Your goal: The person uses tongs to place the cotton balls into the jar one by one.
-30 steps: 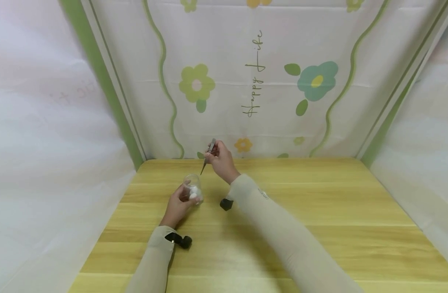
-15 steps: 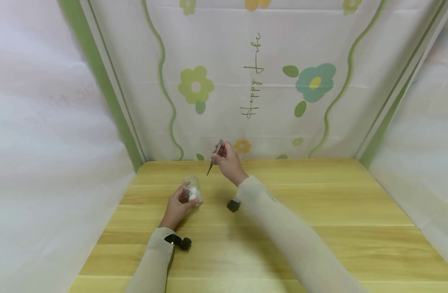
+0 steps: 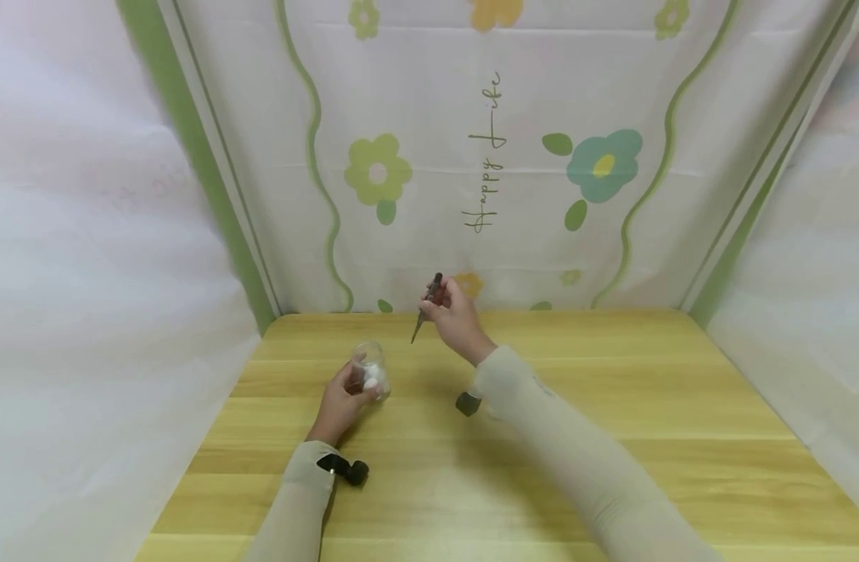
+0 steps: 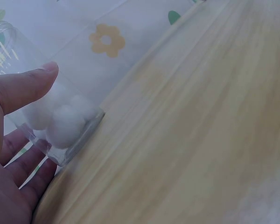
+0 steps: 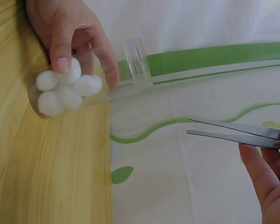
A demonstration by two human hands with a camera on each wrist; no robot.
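My left hand point(image 3: 336, 407) grips a clear jar point(image 3: 368, 353) that stands on the table, thumb on the near side and fingers behind. Several white cotton balls point(image 5: 87, 85) lie in the lower part of the jar, seen through its wall in both wrist views. The jar's mouth is uncovered. To the right of the jar and higher up, my right hand point(image 3: 459, 318) pinches a pair of metal tweezers point(image 5: 233, 137). Their tips point down toward the table, slightly apart, with nothing between them. Part of the tweezers' upper end is covered by the fingers.
A wood-grain table point(image 3: 612, 406) spreads under both hands. Behind it hangs a white curtain point(image 3: 429, 117) printed with flowers, and pale fabric walls point(image 3: 106, 273) close off the sides. Black wrist cameras point(image 3: 357, 473) sit at the cuffs.
My right hand has moved right with the tweezers, away from the jar's mouth. The left hand and the jar have stayed in place; the head view has tilted slightly.
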